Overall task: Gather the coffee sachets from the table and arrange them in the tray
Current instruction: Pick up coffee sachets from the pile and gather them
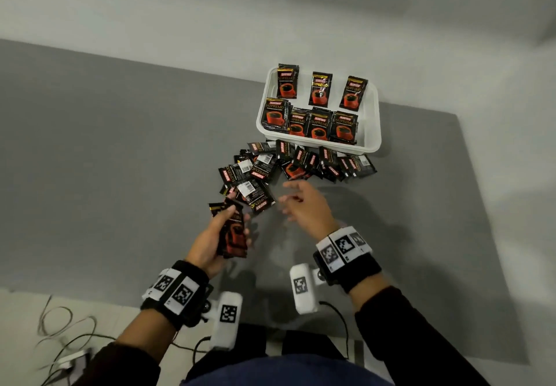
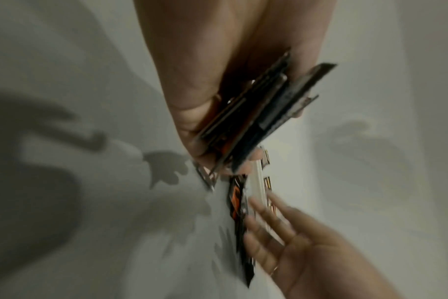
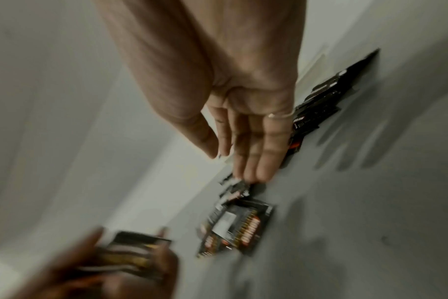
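Observation:
Black and red coffee sachets lie in a loose heap (image 1: 288,165) on the grey table, just in front of the white tray (image 1: 371,120). Inside the tray several sachets (image 1: 319,89) stand in two rows. My left hand (image 1: 222,229) grips a small stack of sachets (image 1: 233,235), seen edge-on in the left wrist view (image 2: 256,115). My right hand (image 1: 296,202) hovers open over the table beside the heap, fingers straight and holding nothing (image 3: 243,153). A few sachets (image 3: 235,228) lie just beyond its fingertips.
The grey mat (image 1: 120,159) stretches bare to the left of the heap and to the right of my right arm. Cables (image 1: 60,334) trail on the floor at the lower left. A pale wall rises behind the tray.

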`<state>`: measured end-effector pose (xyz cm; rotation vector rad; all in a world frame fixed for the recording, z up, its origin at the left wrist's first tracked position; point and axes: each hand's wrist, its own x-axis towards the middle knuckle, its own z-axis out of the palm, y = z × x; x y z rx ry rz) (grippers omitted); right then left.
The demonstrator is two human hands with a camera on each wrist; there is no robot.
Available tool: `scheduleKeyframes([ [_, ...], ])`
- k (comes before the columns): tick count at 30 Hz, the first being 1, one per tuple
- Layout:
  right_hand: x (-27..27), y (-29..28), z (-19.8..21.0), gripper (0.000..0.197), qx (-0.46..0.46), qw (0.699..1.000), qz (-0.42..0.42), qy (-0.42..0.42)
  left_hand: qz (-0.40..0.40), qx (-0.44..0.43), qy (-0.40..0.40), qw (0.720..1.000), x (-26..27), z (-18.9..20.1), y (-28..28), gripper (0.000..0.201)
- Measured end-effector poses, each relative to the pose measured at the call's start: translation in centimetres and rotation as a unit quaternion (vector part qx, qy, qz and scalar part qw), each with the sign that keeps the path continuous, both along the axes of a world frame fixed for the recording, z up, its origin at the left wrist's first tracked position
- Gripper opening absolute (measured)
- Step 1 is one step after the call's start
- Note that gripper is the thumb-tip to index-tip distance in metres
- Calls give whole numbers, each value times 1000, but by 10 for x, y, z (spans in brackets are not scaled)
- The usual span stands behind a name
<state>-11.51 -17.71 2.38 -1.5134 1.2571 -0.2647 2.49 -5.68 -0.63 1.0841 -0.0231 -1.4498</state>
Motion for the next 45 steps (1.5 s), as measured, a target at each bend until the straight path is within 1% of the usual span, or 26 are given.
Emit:
scheduleKeyframes([
  [1,6,-2,-8,28,-49,997,15,61,15,-8,0,1000,8,-1,6,32],
  [2,13,-3,-16,33,-80,990,33,109,26,-13,0,1000,16,-3,12,32],
  [5,40,-7,-37,55,-122,968,65,211,47,-27,7,999,34,-3,25,34],
  [7,56,-7,-46,65,-141,953,76,257,55,-27,5,998,42,-3,30,33],
  [9,65,-5,-52,67,-157,945,80,277,65,-17,7,998,48,-3,32,28],
  [10,67,-3,-55,66,-162,945,74,275,70,-13,9,997,51,-3,33,30],
  [13,67,-1,-59,64,-174,953,54,242,72,-6,14,997,56,-5,34,52],
  [15,66,-1,-59,64,-197,947,71,242,71,-9,15,997,59,-8,35,56],
  [17,63,-1,-56,61,-214,939,100,250,73,-18,15,997,61,-10,35,51],
  [18,61,-1,-55,58,-209,941,105,243,75,-22,16,997,62,-11,34,48],
  [19,57,0,-55,55,-199,949,99,224,76,-24,20,997,63,-11,33,45],
  [21,49,3,-55,46,-165,971,61,162,81,-29,28,996,65,-13,32,33],
  [23,43,6,-54,37,-120,986,24,113,81,-30,32,996,66,-14,30,24],
  [26,39,10,-46,33,-58,996,2,73,79,-26,30,996,66,-16,28,21],
  [28,37,11,-36,32,-61,997,-14,53,78,-19,30,996,64,-16,24,21],
  [30,32,17,-22,26,-95,995,-21,32,66,-11,31,997,59,-16,19,21],
  [32,28,29,-7,22,-150,988,5,24,42,-4,25,999,51,-14,12,26],
  [35,24,51,6,17,-237,967,88,27,-23,-14,-2,1000,36,-6,-2,33],
  [37,22,60,9,12,-249,958,138,22,-43,-22,-12,999,26,-1,-12,38],
  [39,17,60,12,9,-255,952,161,40,-77,-26,-20,997,19,0,-20,48],
  [40,13,57,13,10,-253,951,170,45,-96,-28,-23,995,16,1,-22,49],
  [41,9,55,15,12,-243,953,179,39,-108,-30,-22,993,14,2,-24,45],
  [43,-1,50,16,17,-202,963,178,-1,-114,-27,-11,993,9,3,-29,33],
  [45,-11,46,16,23,-135,984,114,-34,-92,-28,-11,995,5,4,-35,24],
])
